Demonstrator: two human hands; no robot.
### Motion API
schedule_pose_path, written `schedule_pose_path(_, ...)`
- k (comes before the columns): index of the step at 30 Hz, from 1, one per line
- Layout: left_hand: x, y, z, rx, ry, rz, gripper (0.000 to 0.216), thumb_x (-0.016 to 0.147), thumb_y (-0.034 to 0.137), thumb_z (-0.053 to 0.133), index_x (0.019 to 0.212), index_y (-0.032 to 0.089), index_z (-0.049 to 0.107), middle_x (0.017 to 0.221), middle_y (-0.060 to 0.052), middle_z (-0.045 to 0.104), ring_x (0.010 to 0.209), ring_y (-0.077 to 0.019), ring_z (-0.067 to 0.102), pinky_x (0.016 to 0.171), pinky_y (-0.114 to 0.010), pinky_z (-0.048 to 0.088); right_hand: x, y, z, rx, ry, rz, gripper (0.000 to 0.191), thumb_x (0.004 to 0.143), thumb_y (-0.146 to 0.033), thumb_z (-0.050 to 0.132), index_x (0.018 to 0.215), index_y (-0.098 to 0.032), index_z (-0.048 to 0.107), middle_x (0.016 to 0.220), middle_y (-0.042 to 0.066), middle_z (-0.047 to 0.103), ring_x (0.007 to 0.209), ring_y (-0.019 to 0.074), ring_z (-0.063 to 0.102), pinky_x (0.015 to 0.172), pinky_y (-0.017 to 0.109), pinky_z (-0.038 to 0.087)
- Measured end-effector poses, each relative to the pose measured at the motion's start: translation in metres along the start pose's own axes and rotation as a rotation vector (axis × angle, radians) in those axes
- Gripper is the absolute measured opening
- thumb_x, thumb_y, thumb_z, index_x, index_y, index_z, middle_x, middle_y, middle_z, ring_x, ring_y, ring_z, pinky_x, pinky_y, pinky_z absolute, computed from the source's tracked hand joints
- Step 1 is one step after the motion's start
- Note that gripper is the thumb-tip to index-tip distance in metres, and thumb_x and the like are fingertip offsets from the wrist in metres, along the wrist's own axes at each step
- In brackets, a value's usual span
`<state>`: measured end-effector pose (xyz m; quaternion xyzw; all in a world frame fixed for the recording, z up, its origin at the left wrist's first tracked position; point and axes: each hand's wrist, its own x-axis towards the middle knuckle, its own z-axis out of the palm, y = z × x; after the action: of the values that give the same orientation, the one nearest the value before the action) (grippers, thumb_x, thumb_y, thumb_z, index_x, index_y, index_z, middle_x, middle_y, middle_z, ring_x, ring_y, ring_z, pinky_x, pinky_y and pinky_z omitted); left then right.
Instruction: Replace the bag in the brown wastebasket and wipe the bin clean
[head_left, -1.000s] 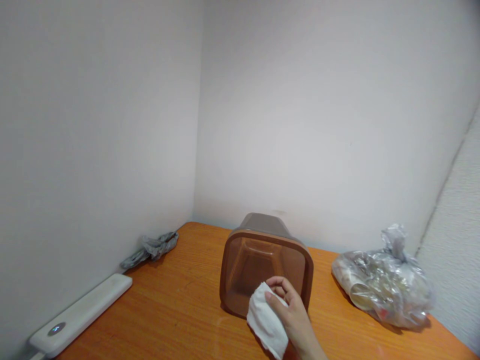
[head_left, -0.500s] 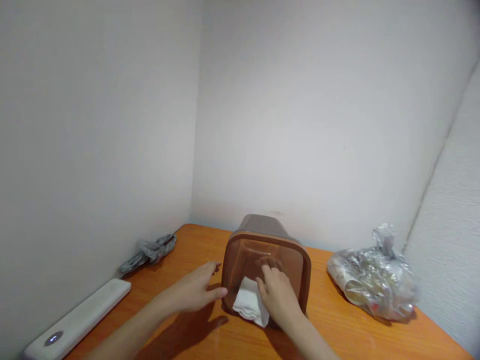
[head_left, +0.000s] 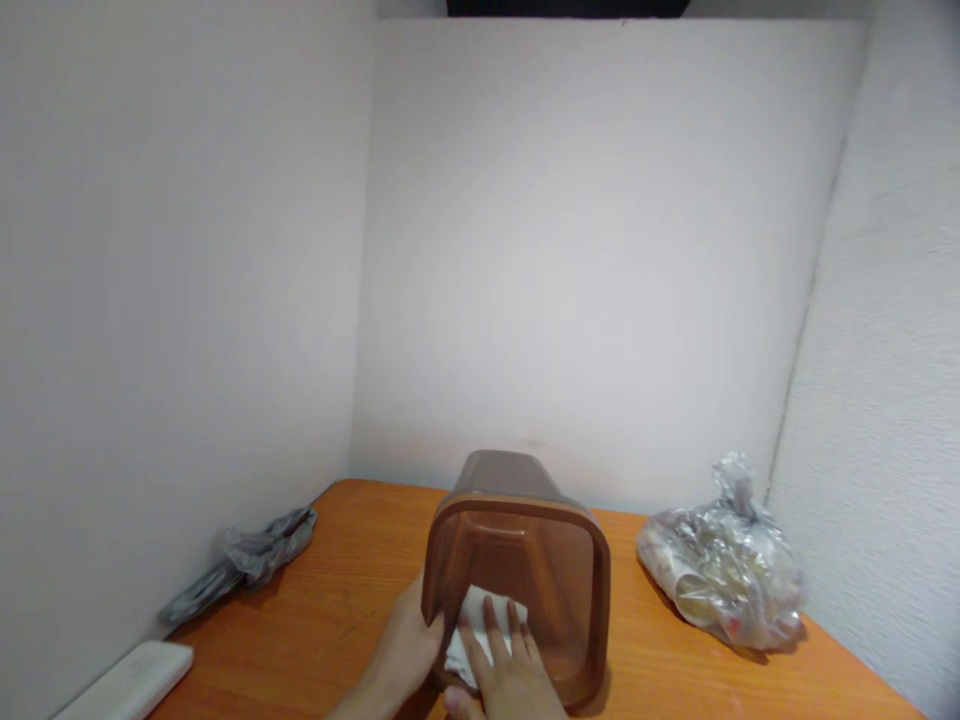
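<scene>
A brown plastic bin [head_left: 517,503] lies on its side, its mouth facing me. My left hand [head_left: 405,640] grips the bin's left rim, thumb at the edge and fingers hidden behind the wall. Inside, a folded white cloth or paper wipe [head_left: 474,603] rests against the lower left inner wall. My right hand [head_left: 506,665] presses flat on the wipe with its fingers spread.
The bin is on an orange wooden table [head_left: 345,550] in a walled corner. A knotted clear bag of rubbish [head_left: 724,565] sits at the right. A grey plastic bag [head_left: 247,560] and a white bar-shaped object [head_left: 131,685] lie along the left wall.
My left hand has moved from beside the bin onto its left rim. My right hand has come down flat on the wipe, which lies further in. The camera view has tilted up.
</scene>
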<state>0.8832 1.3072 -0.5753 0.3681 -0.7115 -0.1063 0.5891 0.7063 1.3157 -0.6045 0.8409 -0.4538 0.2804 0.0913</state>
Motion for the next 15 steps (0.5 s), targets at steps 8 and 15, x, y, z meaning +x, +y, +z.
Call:
schedule_pose_path(8,0.006,-0.01,0.003,0.004,0.023,0.048,0.041,0.082,0.024,0.052,0.12,0.019,0.067,0.127,-0.009,0.068,0.123,-0.0299,0.06,0.107,-0.044,0.045,0.046,0.001,-0.01,0.122,0.224,-0.096,0.043,0.093,-0.042,0.055,0.134,-0.028,0.059,0.145,0.009,0.054,0.137,0.0335,0.044,0.112,0.05,0.036)
schedule_pose_path(15,0.005,-0.01,0.005,-0.03,0.058,0.06,0.044,0.079,0.019,0.053,0.121,0.019,0.067,0.12,-0.01,0.072,0.117,-0.0297,0.064,0.105,-0.046,0.048,0.015,0.009,-0.017,0.195,0.396,0.011,0.03,0.094,-0.037,0.06,0.123,-0.028,0.06,0.135,0.007,0.056,0.116,0.0238,0.058,0.095,0.042,0.05)
